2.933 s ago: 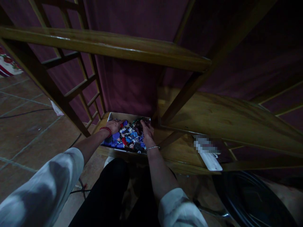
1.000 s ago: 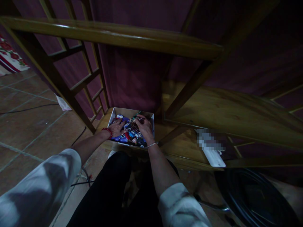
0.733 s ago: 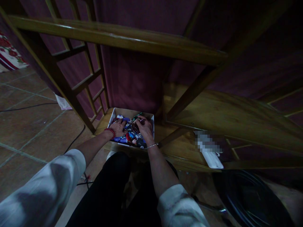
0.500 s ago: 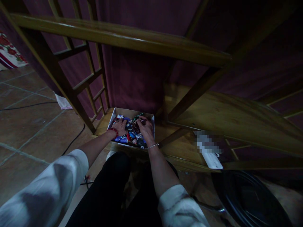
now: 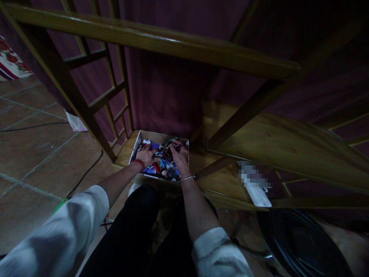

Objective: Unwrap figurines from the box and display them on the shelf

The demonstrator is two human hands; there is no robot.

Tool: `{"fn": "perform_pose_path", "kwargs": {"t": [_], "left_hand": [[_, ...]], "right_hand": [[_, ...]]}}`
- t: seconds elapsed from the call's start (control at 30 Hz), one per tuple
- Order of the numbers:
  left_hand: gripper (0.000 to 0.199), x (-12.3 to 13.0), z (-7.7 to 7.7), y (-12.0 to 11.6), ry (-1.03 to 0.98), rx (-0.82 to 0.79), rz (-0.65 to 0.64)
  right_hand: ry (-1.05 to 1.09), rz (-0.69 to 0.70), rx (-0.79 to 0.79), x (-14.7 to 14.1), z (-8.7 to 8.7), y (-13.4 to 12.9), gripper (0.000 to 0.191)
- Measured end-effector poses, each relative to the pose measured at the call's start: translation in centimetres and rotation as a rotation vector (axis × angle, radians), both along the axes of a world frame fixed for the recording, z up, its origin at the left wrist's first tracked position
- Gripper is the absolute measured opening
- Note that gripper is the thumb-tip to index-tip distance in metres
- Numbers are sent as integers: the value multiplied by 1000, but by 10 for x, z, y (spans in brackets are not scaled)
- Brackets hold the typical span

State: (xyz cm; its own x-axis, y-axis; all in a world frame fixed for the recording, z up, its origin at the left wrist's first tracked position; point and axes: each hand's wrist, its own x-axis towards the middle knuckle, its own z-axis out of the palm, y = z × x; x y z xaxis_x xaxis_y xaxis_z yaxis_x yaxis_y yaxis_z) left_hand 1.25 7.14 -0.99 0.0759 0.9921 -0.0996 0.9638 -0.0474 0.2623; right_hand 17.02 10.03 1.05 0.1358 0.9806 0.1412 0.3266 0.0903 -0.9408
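Note:
A shallow white cardboard box holds a jumble of small trinkets in blue, purple, red, black and green, too small and dim to name singly. My left hand, with a red bead bracelet at its wrist, lies over the left part of the pile, fingers spread. At the box's right side, my right hand has its fingers curled round a dark red-brown item, whose kind I cannot make out. A thin pale bracelet circles that wrist.
The box sits on a wooden ledge inside a wooden frame with a top rail above my hands. A white object, partly blurred out, lies to the right. A black round thing stands lower right. A cable runs across the tiled floor.
My hands stay in the box with only slight shifts; the right one sits a little farther right with the dark red-brown item. The view has tilted slightly, and a green spot shows by my left sleeve.

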Motion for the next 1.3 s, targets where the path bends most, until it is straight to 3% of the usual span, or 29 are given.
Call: {"fn": "perform_pose_path", "kwargs": {"t": [0.4,0.6,0.8,1.03,1.3], "left_hand": [[36,-1,-18,-3,-89,169,-93],[33,-4,-20,-1,-141,209,-58],[32,-4,-18,-2,-208,239,-24],[33,-7,-14,-5,-241,232,-81],[36,-15,3,-15,-384,208,-2]], "right_hand": [[45,-8,6,1,-4,4,31],[8,14,-3,-1,-2,3,34],[2,51,-1,-1,4,-2,35],[-4,153,54,-7,5,-6,35],[57,226,164,-18,6,-11,31]]}}
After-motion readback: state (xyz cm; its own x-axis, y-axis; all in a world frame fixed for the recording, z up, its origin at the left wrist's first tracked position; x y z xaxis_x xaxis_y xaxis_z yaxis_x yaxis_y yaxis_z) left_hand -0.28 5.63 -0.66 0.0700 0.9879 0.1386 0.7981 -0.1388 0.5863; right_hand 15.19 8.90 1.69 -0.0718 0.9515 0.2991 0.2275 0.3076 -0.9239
